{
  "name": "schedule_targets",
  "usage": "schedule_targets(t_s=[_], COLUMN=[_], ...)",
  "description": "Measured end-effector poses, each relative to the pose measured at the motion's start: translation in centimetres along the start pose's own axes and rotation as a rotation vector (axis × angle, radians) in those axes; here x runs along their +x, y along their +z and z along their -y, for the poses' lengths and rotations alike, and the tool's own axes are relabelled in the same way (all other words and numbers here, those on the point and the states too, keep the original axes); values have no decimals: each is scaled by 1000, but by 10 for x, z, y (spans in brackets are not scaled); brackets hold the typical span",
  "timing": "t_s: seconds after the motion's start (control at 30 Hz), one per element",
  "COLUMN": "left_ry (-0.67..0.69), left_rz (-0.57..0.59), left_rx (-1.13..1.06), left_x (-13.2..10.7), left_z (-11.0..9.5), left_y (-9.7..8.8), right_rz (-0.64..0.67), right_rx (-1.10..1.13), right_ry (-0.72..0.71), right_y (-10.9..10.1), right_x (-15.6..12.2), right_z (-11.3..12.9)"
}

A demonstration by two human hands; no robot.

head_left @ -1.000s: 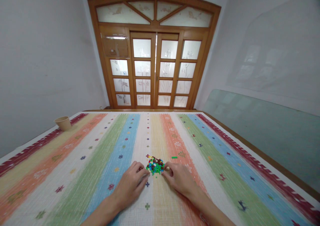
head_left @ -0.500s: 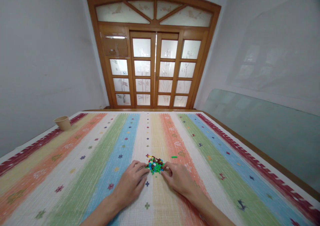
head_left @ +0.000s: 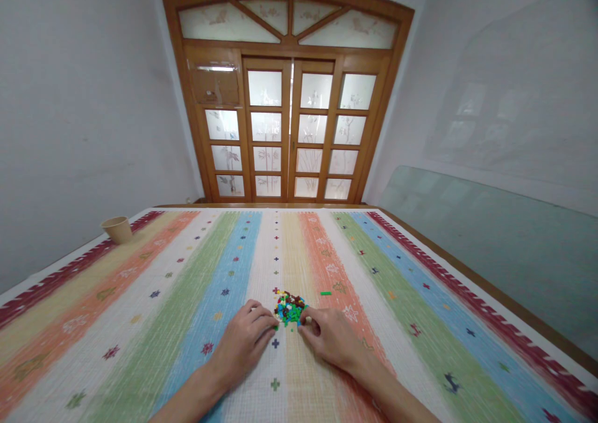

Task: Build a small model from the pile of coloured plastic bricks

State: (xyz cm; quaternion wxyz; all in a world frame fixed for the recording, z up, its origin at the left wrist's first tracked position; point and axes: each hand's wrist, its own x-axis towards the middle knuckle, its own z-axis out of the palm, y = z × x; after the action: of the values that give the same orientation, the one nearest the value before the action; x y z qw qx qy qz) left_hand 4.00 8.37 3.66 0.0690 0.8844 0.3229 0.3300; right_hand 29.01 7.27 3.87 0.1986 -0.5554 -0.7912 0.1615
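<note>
Small multicoloured plastic pieces (head_left: pixel 290 309) lie heaped between a person's left hand (head_left: pixel 246 331) and right hand (head_left: pixel 332 336), close to both; whether the bent fingers (head_left: pixel 263 321) grip any cannot be told.

Two hands (head_left: pixel 246 339) (head_left: pixel 332 341), one brick pile (head_left: pixel 289 309), one cup (head_left: pixel 119 230).

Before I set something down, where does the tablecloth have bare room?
Bare tablecloth lies between the tan cup and the left hand, and from the loose green piece to the far edge. It is crowded between left hand and right hand, at the heap of small pieces.
</note>
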Motion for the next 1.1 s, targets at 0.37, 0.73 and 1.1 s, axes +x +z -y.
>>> schedule_targets(t_s=[0.37,0.73,1.1], left_ry=[-8,-94,-79], left_rz=[5,-5,68], left_rx=[-15,-6,-33], left_x=[-2,-2,-1], left_z=[-1,0,-2], left_y=[2,2,0], right_rz=[6,17,44], right_rx=[-2,32,30], right_ry=[-9,-94,-115], right_y=[-2,0,1], right_x=[-1,-5,-5], right_z=[2,7,10])
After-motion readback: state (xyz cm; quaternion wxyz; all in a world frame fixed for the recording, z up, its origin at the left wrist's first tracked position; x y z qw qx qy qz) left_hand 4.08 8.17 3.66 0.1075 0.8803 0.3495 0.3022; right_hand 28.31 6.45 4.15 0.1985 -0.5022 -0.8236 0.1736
